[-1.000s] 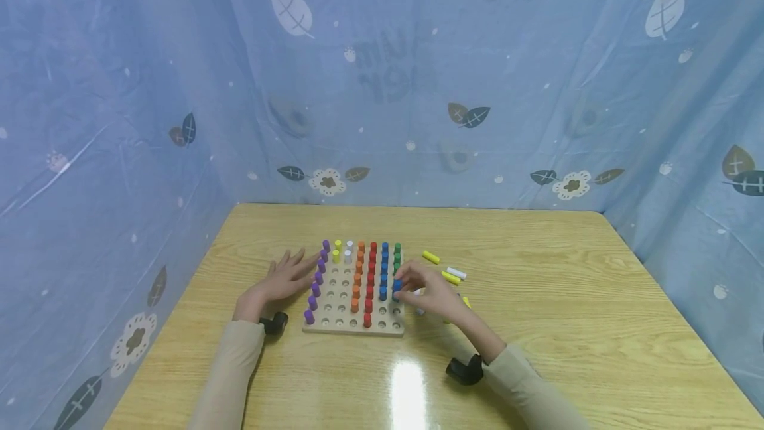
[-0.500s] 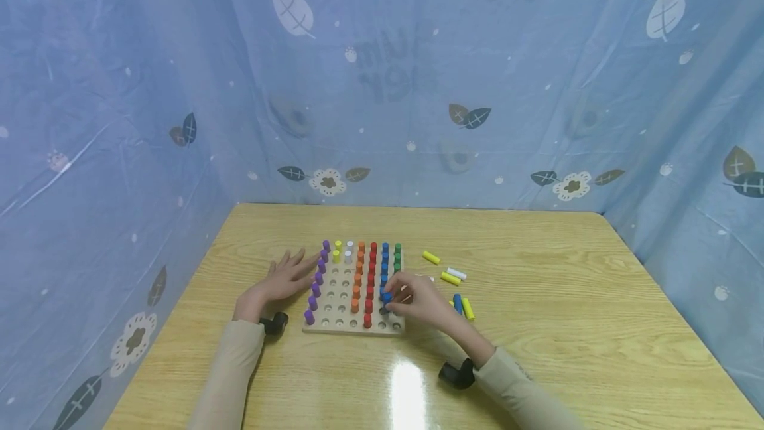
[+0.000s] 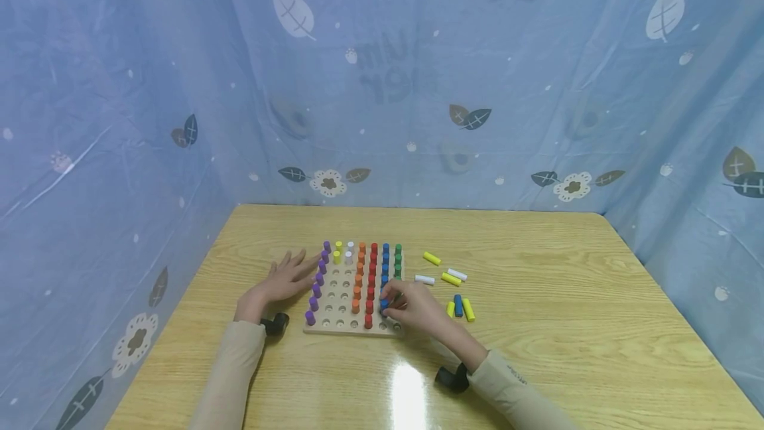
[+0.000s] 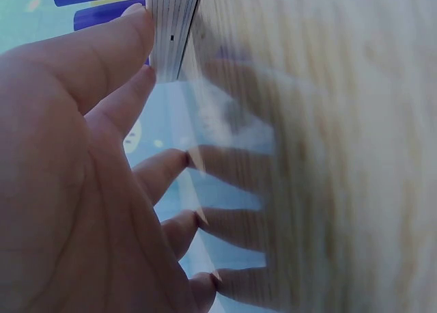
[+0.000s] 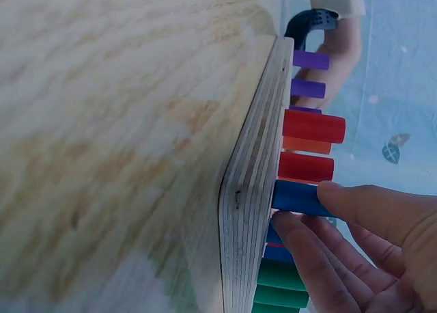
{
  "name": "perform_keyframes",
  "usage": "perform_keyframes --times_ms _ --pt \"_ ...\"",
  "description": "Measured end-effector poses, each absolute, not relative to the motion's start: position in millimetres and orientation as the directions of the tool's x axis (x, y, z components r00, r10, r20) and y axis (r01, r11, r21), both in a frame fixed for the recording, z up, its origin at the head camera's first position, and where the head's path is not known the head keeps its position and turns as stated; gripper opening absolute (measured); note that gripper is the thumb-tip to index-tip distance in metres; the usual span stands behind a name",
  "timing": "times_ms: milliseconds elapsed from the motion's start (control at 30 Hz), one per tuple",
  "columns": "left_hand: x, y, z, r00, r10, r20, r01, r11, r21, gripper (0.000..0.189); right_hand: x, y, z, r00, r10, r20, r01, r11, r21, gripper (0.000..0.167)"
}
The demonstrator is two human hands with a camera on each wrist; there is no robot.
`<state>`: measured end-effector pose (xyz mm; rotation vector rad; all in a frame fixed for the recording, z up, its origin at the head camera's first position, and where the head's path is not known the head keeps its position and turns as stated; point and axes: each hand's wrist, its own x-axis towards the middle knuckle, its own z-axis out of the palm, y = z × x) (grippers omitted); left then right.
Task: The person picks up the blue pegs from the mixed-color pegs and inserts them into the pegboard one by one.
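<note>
A wooden pegboard (image 3: 354,331) holds columns of purple, yellow, white, orange, red, blue and green pegs. My right hand (image 3: 419,309) is over its right side, pinching a blue peg (image 5: 298,197) between thumb and fingers. That peg stands upright in line with the blue column, its lower end at the board's face, beside the red pegs (image 5: 307,167). Green pegs (image 5: 281,275) lie close under the fingers in the right wrist view. My left hand (image 3: 282,288) lies with spread fingers at the board's left side, fingertips at the board's edge (image 4: 171,33) near the purple pegs (image 3: 316,290).
Right of the board, loose pegs lie on the wooden table (image 3: 567,297): a blue peg (image 3: 458,306), white pegs (image 3: 425,280) and several yellow ones, including a yellow peg (image 3: 468,310). A blue patterned curtain (image 3: 412,85) surrounds the table at the back and sides.
My right hand has carried the blue peg from the green column leftward and toward me, then down at the blue column. The left hand has stayed in place.
</note>
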<state>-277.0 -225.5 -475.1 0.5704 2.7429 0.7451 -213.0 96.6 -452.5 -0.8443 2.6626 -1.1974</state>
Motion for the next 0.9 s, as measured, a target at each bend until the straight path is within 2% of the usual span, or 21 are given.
perform_keyframes --times_ms 333,900 --pt "-276.2 -224.7 -474.6 -0.893 0.431 -0.126 0.306 0.789 0.532 0.059 -212.6 95.4 -454.0 -0.858 -0.501 0.117 -0.424 0.560 -0.712 0.017" --pt "-277.3 -225.2 -476.8 -0.894 0.430 -0.122 0.311 0.794 0.522 0.059 -210.6 99.1 -449.7 -0.845 -0.517 0.136 -0.452 0.556 -0.697 0.017"
